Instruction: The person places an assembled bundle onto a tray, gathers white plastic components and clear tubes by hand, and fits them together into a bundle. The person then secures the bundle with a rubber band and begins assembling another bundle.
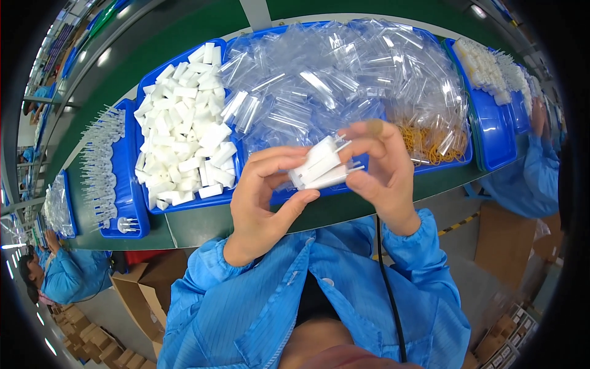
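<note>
In front of my chest I hold a small bundle of white rectangular pieces (321, 161), with thin pale prongs at their right end and what looks like clear plastic at the left end. My left hand (268, 194) grips the left end between thumb and fingers. At the prong end, the thumb and fingers of my right hand (384, 172) curl around the pieces. Just beyond lie many clear plastic sleeves (319, 86) heaped in a blue tray. To the left, a blue tray (143, 83) is filled with white blocks (184, 129).
Yellow rubber bands (430, 144) lie at the right of the sleeve heap. Farther left, a blue tray (130, 203) holds pronged translucent parts (101, 166). Stacked blue trays (495, 141) stand right, with pale parts (482, 67). Co-workers in blue sit on both sides; a cardboard box (144, 295) is below left.
</note>
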A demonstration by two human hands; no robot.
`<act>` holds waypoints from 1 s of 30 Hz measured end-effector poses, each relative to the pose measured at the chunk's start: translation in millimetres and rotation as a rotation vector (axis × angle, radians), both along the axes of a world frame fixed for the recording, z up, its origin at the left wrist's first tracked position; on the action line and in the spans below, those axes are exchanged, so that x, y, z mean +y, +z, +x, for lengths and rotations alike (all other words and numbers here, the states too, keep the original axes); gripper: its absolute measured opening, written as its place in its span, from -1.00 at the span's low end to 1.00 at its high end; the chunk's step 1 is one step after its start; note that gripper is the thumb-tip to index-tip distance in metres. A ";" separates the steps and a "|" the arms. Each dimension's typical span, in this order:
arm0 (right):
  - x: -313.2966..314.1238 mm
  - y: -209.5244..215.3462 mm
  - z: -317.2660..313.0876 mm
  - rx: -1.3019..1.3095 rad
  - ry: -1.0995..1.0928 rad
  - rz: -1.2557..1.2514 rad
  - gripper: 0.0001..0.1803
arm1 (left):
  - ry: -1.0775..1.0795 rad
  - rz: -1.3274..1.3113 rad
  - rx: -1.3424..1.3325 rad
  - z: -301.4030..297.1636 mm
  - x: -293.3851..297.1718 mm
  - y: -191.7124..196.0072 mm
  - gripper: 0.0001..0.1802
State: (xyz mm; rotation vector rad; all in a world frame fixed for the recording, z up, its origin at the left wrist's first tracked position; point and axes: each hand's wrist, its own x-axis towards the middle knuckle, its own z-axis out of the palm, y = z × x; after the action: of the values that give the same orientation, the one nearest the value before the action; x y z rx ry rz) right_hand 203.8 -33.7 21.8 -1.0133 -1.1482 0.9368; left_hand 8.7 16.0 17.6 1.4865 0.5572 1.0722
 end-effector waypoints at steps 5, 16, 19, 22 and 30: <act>5.3 10.8 19.1 -0.368 0.091 0.012 -0.57 | 0.105 0.308 0.281 -1.5 2.5 3.1 -0.49; 12.8 14.5 15.1 -0.490 0.038 0.153 -0.73 | 0.075 0.356 0.212 8.1 9.6 7.7 -0.55; 11.8 14.5 14.6 -0.508 -0.005 0.173 -0.74 | 0.109 0.423 0.238 13.7 11.3 9.6 -0.56; 9.5 15.6 14.8 -0.542 -0.022 0.173 -0.76 | 0.089 0.432 0.363 14.0 9.5 17.9 -0.58; -8.2 -1.8 28.9 -0.714 -0.285 -0.009 -0.82 | 0.220 0.293 0.264 -3.3 20.4 11.1 -0.61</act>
State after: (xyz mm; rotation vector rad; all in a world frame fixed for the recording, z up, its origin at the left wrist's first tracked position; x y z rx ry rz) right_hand 232.7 -41.9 20.0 -1.5355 -1.5212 0.3450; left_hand 5.4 36.5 28.7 1.8733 0.7887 1.1714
